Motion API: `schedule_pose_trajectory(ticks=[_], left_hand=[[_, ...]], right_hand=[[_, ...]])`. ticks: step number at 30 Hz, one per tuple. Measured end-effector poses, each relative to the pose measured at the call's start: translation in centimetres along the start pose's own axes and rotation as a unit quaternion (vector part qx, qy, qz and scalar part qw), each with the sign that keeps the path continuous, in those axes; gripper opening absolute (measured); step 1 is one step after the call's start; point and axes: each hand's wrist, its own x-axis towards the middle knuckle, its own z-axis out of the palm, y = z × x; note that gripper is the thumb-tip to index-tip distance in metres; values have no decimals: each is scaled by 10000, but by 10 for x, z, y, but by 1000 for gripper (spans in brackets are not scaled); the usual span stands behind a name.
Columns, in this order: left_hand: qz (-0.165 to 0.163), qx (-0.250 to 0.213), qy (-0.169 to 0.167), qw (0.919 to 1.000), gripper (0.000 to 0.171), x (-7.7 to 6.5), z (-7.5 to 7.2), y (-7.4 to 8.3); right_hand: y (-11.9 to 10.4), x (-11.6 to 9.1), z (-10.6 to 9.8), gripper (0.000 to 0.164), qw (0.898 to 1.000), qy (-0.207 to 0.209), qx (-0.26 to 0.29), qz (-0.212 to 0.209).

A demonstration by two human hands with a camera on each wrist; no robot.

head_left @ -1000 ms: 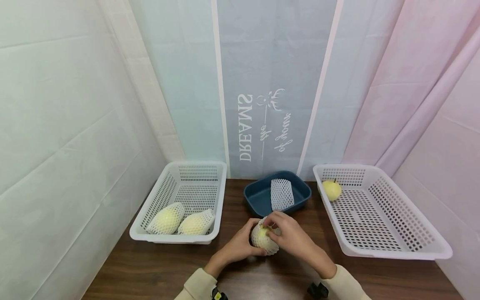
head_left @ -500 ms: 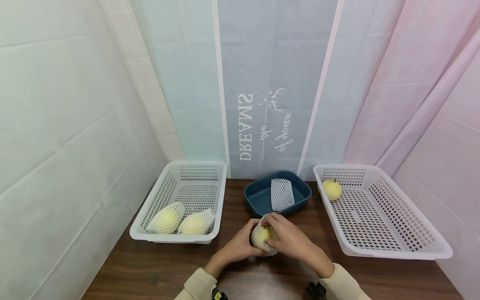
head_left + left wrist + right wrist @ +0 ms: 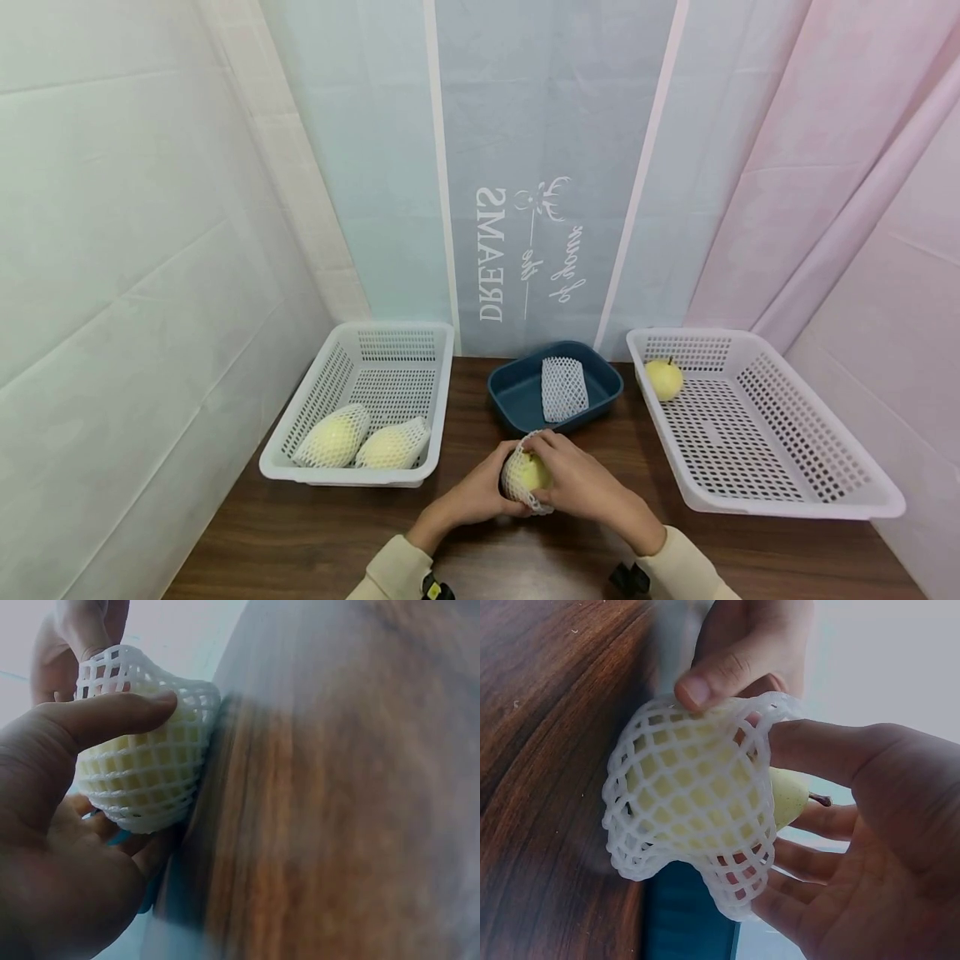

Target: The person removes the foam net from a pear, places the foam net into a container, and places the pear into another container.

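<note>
A pale yellow pear (image 3: 789, 796) sits in a white foam fruit net (image 3: 694, 780), low over the table in front of the person. Its stemmed top pokes out of the net's open end. The left hand (image 3: 483, 489) wraps round the netted pear from the left, its thumb (image 3: 139, 712) lying across the mesh. From the right, the right hand (image 3: 581, 482) holds the net's open edge, thumb on one side and fingers on the other, with the pear's stem between them. Some left-hand fingers are hidden behind the fruit.
A white basket (image 3: 446, 375) at left holds two netted pears (image 3: 332, 442). Behind the hands stands a dark blue tray (image 3: 517, 400) with a flat foam net (image 3: 564, 390). One bare pear (image 3: 664, 380) lies in the right-hand white basket (image 3: 787, 500). Curtains hang behind the table.
The right hand's fingers have spread from near the stem to the net's edge, and more of the pear's top shows. The left hand has stayed round the fruit.
</note>
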Motion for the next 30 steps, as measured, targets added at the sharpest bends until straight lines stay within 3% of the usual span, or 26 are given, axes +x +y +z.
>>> schedule_pose_trajectory(ticks=[7, 14, 30], left_hand=[[-11, 225, -199, 9995, 99, -1, -3, -2], [-20, 256, -76, 9996, 89, -1, -4, -2], [-20, 221, 11, 9998, 86, -2, -4, 0]], right_hand=[[1, -1, 1, 62, 9999, -66, 59, 120], [4, -3, 7, 70, 9999, 24, -108, -5], [5, -4, 16, 72, 9989, 426, -213, -34]])
